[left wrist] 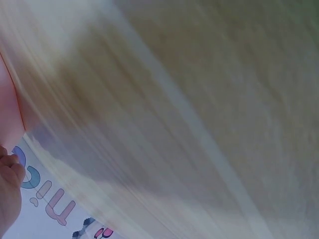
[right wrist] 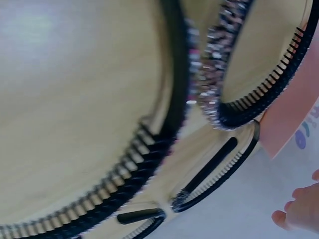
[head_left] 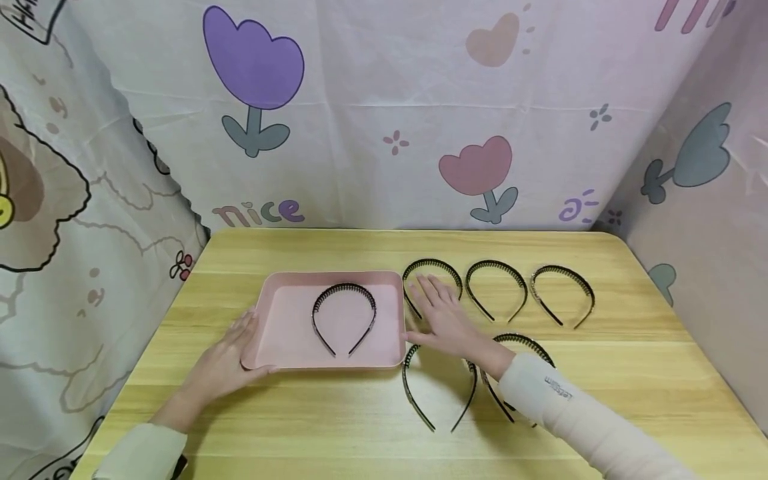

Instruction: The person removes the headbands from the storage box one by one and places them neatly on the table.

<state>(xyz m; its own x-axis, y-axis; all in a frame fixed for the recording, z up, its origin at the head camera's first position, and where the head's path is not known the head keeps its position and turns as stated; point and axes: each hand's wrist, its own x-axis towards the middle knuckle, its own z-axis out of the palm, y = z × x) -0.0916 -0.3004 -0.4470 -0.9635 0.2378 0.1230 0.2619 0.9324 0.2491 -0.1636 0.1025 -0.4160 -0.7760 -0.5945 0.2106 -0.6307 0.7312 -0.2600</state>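
A shallow pink tray (head_left: 288, 327) lies on the wooden table, with one black toothed headband (head_left: 345, 287) inside it, its tips pointing toward me. My left hand (head_left: 219, 363) rests against the tray's left side, fingers along the wall and thumb by the front corner. At the tray's right edge, my right hand (head_left: 447, 323) has its fingers spread and fairly straight. Its thumb is beside the rim, and its fingers lie over part of another headband (head_left: 433, 261); contact with that headband is unclear. Glittery stones cover a headband (right wrist: 214, 69) in the right wrist view.
Right of the tray are more headbands: one in the back-row middle (head_left: 495, 264), one at the back right (head_left: 564, 269), and one nearer me (head_left: 410, 387). My right forearm partly covers another (head_left: 523, 338). A patterned cloth (head_left: 360, 167) hangs behind the table.
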